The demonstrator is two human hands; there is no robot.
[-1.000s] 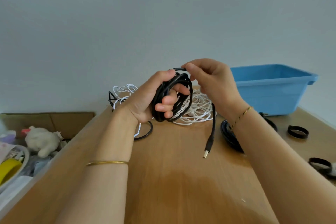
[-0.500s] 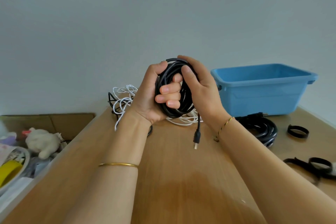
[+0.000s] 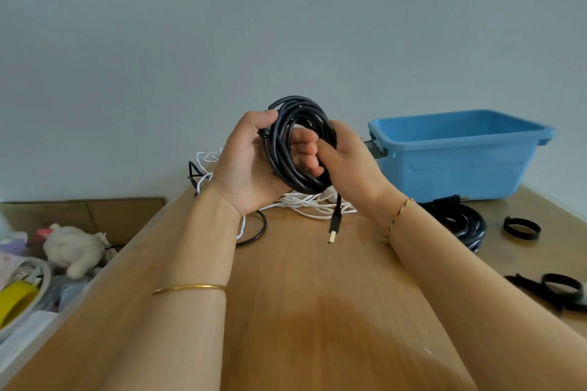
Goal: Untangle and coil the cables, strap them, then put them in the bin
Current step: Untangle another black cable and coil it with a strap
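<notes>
The black cable coil [image 3: 283,149], unstrapped, is being gripped by the left hand [image 3: 243,168] and right hand [image 3: 352,165]; white cables [image 3: 305,205] are lying tangled.

Wooden table [image 3: 317,311], white plush toy [image 3: 74,247] beside it, cardboard box [image 3: 95,213] behind, perhaps a yellow tape roll [image 3: 16,298]

straps [image 3: 561,291] cut off right, bin [image 3: 457,168] floor hidden

Single head view, facing forward-down, close over wooden table [image 3: 317,311].
</notes>
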